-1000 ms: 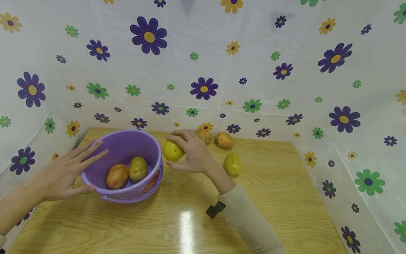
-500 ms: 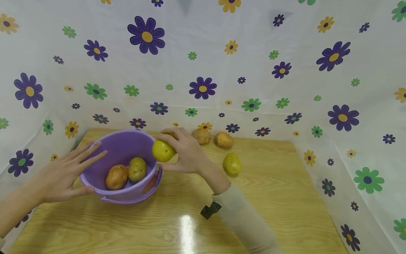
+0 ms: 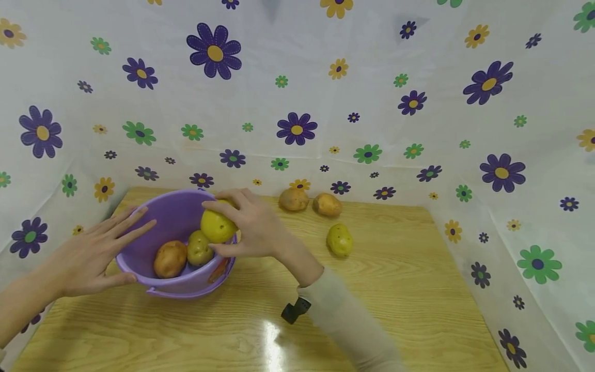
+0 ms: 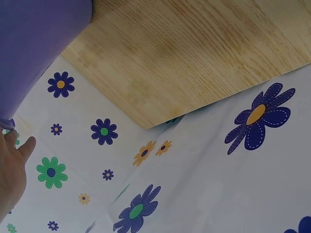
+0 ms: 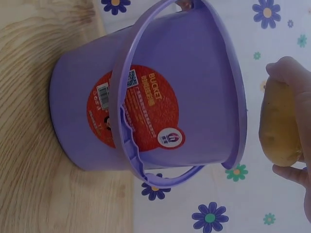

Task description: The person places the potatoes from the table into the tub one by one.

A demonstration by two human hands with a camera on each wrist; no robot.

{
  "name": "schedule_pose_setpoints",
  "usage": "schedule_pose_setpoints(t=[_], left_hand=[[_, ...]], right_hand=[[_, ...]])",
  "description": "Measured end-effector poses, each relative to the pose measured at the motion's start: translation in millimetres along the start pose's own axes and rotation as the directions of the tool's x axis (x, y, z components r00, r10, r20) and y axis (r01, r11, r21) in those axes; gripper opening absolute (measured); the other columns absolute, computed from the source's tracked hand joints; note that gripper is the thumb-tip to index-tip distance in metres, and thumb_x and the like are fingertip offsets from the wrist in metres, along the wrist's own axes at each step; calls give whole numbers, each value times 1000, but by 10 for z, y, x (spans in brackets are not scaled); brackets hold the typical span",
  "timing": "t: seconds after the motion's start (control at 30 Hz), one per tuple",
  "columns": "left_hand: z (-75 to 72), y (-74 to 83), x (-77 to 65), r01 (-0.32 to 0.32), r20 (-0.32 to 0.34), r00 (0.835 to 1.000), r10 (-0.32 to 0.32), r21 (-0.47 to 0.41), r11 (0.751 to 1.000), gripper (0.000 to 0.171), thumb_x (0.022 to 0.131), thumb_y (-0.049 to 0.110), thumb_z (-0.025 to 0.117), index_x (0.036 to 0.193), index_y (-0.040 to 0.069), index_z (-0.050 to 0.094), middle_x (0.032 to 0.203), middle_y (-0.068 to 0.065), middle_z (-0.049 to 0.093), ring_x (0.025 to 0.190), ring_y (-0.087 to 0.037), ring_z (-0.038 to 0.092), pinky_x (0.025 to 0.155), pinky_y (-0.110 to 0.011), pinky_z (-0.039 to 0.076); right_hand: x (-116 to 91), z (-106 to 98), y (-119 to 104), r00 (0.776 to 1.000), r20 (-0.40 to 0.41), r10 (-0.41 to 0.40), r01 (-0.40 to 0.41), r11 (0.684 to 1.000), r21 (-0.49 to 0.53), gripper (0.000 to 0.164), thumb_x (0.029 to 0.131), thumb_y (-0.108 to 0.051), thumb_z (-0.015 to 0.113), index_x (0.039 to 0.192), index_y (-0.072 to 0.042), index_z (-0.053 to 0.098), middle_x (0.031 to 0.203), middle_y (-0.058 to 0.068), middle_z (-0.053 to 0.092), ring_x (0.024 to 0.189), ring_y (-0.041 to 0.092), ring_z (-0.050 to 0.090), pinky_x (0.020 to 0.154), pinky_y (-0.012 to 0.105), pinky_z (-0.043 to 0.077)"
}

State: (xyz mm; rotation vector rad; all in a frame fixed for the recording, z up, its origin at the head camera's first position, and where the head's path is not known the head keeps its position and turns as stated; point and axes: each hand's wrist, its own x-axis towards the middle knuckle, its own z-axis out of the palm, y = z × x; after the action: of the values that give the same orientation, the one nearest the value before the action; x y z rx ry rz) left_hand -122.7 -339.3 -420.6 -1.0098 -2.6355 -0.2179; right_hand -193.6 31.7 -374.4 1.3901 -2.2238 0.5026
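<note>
Over bucket (image 3: 173, 209), right edge, our right hand (image 3: 254, 227) pinches potato (image 3: 217, 225); left hand (image 3: 93, 256) spread, left edge; bench (image 3: 427, 294) stretches rightward.

Smooth-skinned potato (image 3: 217, 225) in the grip; below it, smooth plastic bucket (image 5: 209, 87) and glossy wood-grained table (image 3: 395, 279); behind, creased sheet (image 3: 260, 98).
</note>
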Motion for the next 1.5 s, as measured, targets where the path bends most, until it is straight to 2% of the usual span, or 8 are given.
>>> schedule_pose_setpoints(t=[0.33, 0.43, 0.57, 0.7, 0.93, 1.07, 1.33, 1.5], left_hand=[[5, -8, 2, -10, -6, 1000, 10, -2, 1000, 101, 90, 84, 53, 165, 18, 38, 177, -14, 23, 168, -14, 1, 125, -13, -9], [-3, -4, 8, -9, -4, 1000, 9, -2, 1000, 101, 90, 84, 53, 165, 18, 38, 177, -14, 24, 168, -14, 1, 124, -13, -9], [-13, 3, 8, -3, 0, 1000, 3, -1, 1000, 101, 89, 83, 54, 165, 18, 38, 177, -14, 23, 168, -15, 0, 124, -12, -9], [-17, 6, 8, 2, 3, 1000, -2, -3, 1000, 101, 89, 83, 55, 165, 18, 38, 177, -14, 23, 168, -18, 3, 124, -13, -9], [-9, 7, 2, 5, 4, 1000, -5, -3, 1000, 101, 89, 82, 56, 165, 19, 37, 177, -14, 23, 168, -19, 4, 124, -13, -9], [-2, 4, -9, 11, 8, 1000, -11, -5, 1000, 100, 90, 82, 56, 165, 19, 37, 177, -13, 23, 168, -15, 1, 124, -15, -9], [-1, 4, -16, 17, 13, 1000, -17, -4, 1000, 100, 90, 81, 56, 166, 20, 36, 178, -12, 22, 168, -12, -2, 123, -14, -10], [7, 3, -15, 15, 10, 1000, -15, -1, 1000, 101, 90, 83, 54, 166, 20, 36, 178, -12, 22, 167, -12, -2, 122, -12, -10]], right_hand=[[138, 103, -122, 993, 119, 9, -3, 999, -49, 79, 82, -62, 78, 149, -24, 59, 145, 4, 61, 131, 21, 59, 108, 30, 51], [178, 142, -149, 987, 161, 5, 4, 998, -55, 79, 84, -64, 76, 150, -26, 57, 145, 4, 60, 135, 21, 58, 111, 30, 51], [215, 185, -190, 975, 221, 9, 4, 998, -57, 80, 85, -67, 74, 152, -27, 55, 147, 3, 58, 136, 21, 56, 109, 30, 52], [232, 244, -225, 966, 257, 14, 8, 996, -85, 80, 87, -68, 72, 153, -29, 53, 147, 2, 57, 134, 20, 56, 107, 29, 52], [265, 294, -269, 948, 316, 28, 8, 994, -109, 78, 88, -68, 69, 154, -30, 53, 145, 0, 57, 134, 18, 53, 112, 27, 48], [284, 296, -281, 936, 350, 45, -7, 994, -109, 77, 89, -68, 68, 154, -30, 53, 143, -2, 58, 130, 16, 54, 108, 25, 49], [304, 282, -304, 911, 402, 94, -53, 992, -111, 74, 90, -69, 68, 151, -29, 55, 136, -3, 60, 116, 12, 56, 91, 23, 51], [301, 283, -310, 904, 416, 99, -53, 991, -120, 73, 91, -71, 65, 151, -29, 56, 136, -3, 60, 117, 12, 56, 94, 24, 52]])
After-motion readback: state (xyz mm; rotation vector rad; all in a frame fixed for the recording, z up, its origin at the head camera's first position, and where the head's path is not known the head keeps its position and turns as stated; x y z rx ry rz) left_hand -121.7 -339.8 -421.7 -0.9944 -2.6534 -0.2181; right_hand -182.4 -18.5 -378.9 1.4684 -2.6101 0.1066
